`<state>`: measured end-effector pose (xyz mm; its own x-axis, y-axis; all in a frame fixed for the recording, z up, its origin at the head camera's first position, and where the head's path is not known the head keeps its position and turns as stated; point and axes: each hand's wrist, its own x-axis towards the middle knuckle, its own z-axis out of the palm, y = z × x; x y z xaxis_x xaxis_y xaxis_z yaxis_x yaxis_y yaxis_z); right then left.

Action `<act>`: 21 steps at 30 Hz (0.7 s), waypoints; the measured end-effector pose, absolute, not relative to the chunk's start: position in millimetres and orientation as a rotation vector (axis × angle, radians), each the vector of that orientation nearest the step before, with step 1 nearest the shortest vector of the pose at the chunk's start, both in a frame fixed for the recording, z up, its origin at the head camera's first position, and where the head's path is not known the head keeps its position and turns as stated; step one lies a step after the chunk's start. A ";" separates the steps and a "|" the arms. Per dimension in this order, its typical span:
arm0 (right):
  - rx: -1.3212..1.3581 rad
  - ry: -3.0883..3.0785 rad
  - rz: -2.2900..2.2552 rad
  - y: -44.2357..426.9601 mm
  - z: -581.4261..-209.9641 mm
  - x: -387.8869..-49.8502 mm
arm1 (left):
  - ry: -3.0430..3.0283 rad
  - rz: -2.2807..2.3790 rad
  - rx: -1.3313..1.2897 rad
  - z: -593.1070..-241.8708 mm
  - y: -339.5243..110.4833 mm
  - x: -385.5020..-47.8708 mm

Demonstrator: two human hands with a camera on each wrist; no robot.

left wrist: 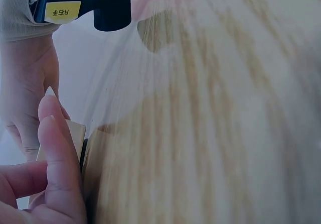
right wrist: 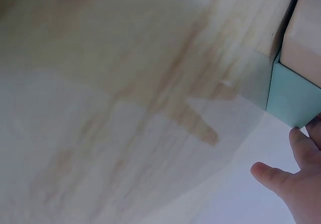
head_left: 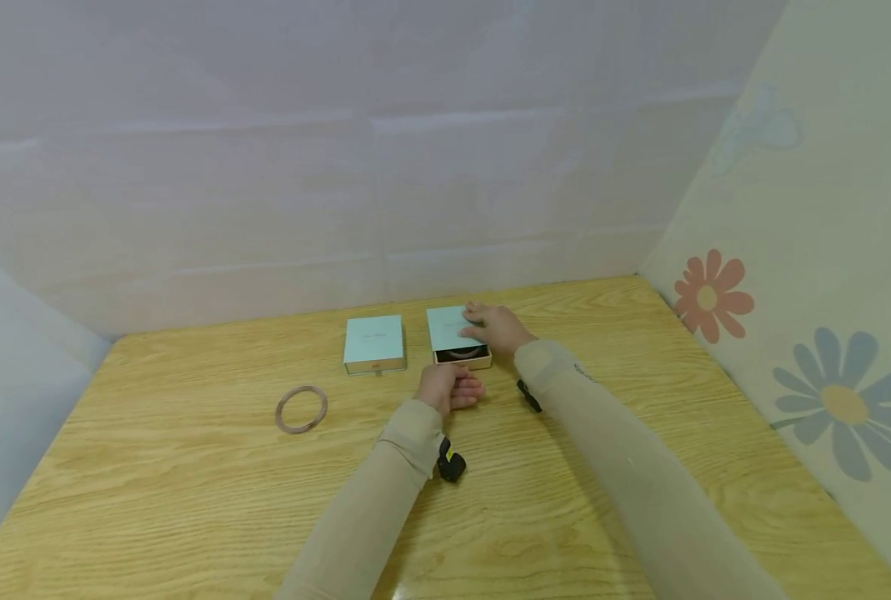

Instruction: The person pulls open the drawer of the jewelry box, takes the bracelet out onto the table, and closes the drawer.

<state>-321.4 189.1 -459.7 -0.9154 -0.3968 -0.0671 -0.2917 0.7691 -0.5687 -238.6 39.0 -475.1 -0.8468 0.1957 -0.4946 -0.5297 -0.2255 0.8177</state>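
Keep pale-blue sleeve [head_left: 443, 327] steady under spread right hand [head_left: 499, 328]; slide drawer [head_left: 477, 362] straight before left hand [head_left: 448, 390], pinching or not: cannot tell.

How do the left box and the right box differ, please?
The left box is shut; the right box is partly open, showing a ring inside. The left box is untouched; the right hand rests on the right box. Both are pale blue on top.
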 end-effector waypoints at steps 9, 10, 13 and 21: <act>-0.554 2.789 -0.852 189.0 -457.8 -318.8 | 1.588 2.103 -0.396 -472.0 38.5 -234.0; -0.559 2.791 -0.849 189.0 -458.1 -318.9 | 1.585 2.105 -0.396 -472.2 38.4 -233.7; -0.568 2.792 -0.846 188.9 -459.2 -319.4 | 1.580 2.110 -0.391 -472.9 37.9 -232.9; -0.552 2.794 -0.865 188.7 -462.1 -321.0 | 1.580 2.116 -0.362 -473.7 36.4 -232.0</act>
<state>-321.0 188.7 -462.1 -0.9182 -0.3933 -0.0474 -0.2977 0.7639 -0.5726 -232.0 36.4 -473.7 -0.8540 0.2121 -0.4752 -0.5159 -0.2253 0.8265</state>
